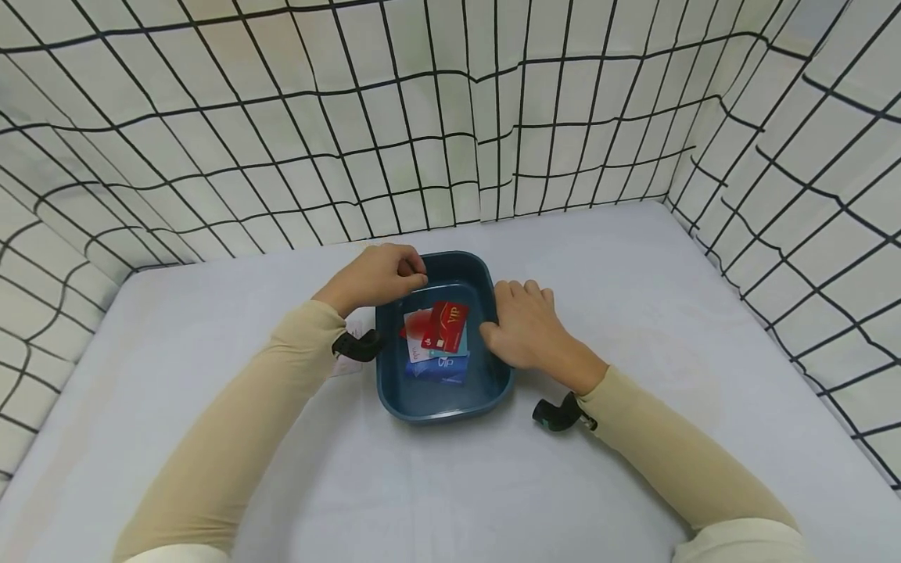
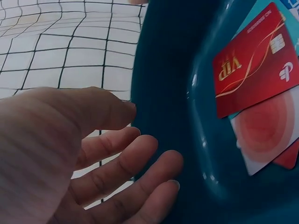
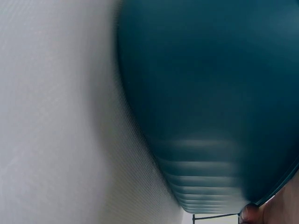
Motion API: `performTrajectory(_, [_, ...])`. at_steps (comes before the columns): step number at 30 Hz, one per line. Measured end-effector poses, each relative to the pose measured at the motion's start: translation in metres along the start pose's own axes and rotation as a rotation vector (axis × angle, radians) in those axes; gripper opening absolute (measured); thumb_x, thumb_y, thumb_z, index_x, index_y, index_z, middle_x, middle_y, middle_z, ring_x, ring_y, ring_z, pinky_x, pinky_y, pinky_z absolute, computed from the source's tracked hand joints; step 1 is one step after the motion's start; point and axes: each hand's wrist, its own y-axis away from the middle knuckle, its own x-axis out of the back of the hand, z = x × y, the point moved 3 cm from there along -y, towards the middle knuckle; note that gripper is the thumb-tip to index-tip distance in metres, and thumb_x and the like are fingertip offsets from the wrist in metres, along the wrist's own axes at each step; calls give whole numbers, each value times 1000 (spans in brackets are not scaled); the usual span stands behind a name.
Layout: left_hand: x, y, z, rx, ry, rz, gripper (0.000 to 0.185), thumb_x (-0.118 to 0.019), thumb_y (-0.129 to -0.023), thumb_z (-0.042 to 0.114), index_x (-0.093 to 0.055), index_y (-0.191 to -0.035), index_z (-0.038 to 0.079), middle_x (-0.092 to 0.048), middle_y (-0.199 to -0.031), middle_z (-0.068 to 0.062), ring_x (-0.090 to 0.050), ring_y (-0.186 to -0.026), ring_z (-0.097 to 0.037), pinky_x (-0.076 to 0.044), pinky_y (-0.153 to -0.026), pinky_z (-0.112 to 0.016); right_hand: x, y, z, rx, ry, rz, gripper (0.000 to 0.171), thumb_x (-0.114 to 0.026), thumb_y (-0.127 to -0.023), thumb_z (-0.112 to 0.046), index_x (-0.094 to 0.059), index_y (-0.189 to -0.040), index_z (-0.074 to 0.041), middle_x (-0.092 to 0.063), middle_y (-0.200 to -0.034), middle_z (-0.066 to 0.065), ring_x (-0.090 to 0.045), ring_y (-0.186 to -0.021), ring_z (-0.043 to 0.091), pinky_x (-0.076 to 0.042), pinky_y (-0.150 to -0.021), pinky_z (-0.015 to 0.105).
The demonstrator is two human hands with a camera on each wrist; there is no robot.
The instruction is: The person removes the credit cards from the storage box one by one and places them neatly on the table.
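Observation:
A dark blue tray (image 1: 429, 407) sits mid-table. Inside lie a red VIP card (image 1: 446, 324) on top, a white card with a red disc (image 1: 415, 327) and a blue card (image 1: 442, 369). My left hand (image 1: 411, 274) hovers at the tray's far-left corner, fingers loosely curled and holding nothing; in the left wrist view its fingers (image 2: 131, 172) hang just beside the tray wall (image 2: 163, 93), with the red card (image 2: 254, 60) and white card (image 2: 266, 135) beyond. My right hand (image 1: 517, 313) holds the tray's right rim, thumb inside. The right wrist view shows the tray's outer wall (image 3: 210, 93).
A pale cloth (image 1: 669, 297) covers the table. Grid-patterned fabric walls (image 1: 450, 117) close off the back and both sides. A white slip or card (image 1: 346, 364) lies on the cloth by the tray's left side, partly under my left wrist.

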Motion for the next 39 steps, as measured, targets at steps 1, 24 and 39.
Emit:
performTrajectory(1, [-2, -1, 0, -4, 2, -3, 26, -63, -100, 24, -67, -118, 4, -75, -106, -15, -69, -90, -25, -60, -85, -40, 0, 0, 0, 1, 1, -1, 33, -53, -92, -33, -54, -110, -6, -55, -94, 9, -44, -91, 29, -32, -81, 42])
performTrajectory(24, [-36, -15, 7, -35, 33, -104, 42, -69, -94, 22, -62, -130, 2, -74, -114, -16, -71, -96, -26, -63, -91, -41, -1, -1, 2, 3, -11, -16, 29, -52, -92, -32, -53, -107, -7, -52, -92, 8, -41, -88, 29, -27, -79, 41])
performTrajectory(39, [-42, -17, 8, 24, 29, -165, 39, -51, -101, 14, -56, -139, 5, -65, -133, -19, -67, -105, -29, -62, -93, -43, -1, -1, 2, 10, -9, -1, 24, -52, -92, -30, -52, -101, -8, -51, -89, 8, -41, -86, 29, -26, -77, 40])
